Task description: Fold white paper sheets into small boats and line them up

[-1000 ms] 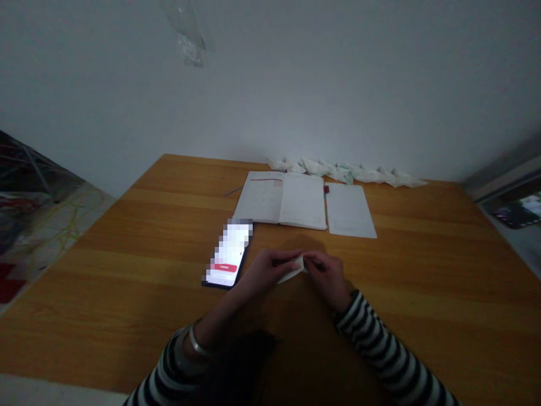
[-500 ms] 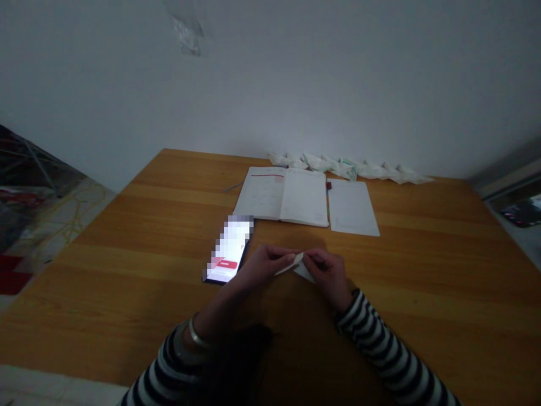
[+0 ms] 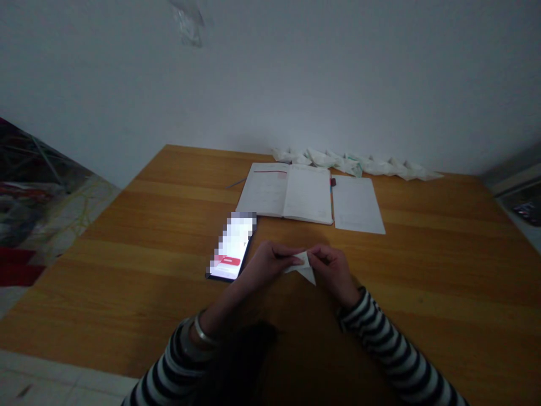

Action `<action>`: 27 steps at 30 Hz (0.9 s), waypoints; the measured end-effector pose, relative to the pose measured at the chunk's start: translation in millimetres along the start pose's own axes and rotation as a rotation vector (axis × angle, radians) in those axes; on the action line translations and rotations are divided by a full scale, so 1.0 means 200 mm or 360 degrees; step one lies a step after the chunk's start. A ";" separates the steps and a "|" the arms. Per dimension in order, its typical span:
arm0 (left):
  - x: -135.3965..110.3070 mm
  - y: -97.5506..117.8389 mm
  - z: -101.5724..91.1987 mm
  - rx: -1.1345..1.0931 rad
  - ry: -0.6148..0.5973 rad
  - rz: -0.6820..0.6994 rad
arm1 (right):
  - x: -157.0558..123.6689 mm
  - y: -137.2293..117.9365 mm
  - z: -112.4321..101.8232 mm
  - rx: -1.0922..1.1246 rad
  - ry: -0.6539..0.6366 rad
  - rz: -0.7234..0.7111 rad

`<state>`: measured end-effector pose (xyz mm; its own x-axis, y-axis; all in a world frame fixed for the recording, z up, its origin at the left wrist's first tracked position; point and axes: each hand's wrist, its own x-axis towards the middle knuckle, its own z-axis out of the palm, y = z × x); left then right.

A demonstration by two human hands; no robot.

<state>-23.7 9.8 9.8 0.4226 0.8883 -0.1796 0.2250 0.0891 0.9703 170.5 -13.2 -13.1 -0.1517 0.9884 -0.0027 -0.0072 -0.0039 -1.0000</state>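
A small piece of folded white paper (image 3: 305,269) is pinched between both hands above the wooden table (image 3: 147,270). My left hand (image 3: 270,262) grips its left side with thumb and fingers. On the right side, my right hand (image 3: 332,268) pinches the upper corner. Two pointed flaps of the paper hang down between the hands. Just left of my left hand lies a phone (image 3: 232,248) with its screen lit. Beyond the hands, an open notebook (image 3: 308,194) lies flat, with a loose white sheet (image 3: 359,204) at its right.
A row of folded white paper pieces (image 3: 355,164) lines the table's back edge by the wall (image 3: 296,73). A thin grey strip (image 3: 235,183) sticks out left of the notebook. Red items (image 3: 21,266) lie on the floor at left.
The paper between my hands has turned, so its flaps now show more broadly and point downward. Both hands keep their pinch. The whole view has shifted slightly.
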 end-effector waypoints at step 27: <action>-0.01 0.07 0.03 -0.0116 0.0374 -0.0159 | 0.02 -0.05 -0.05 -0.0193 0.0003 -0.0168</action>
<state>-17.4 6.4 22.6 0.1839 0.9530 -0.2407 0.1880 0.2063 0.9603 180.1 -7.6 -4.0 -0.1545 0.9826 0.1028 0.0966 0.1185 -0.9882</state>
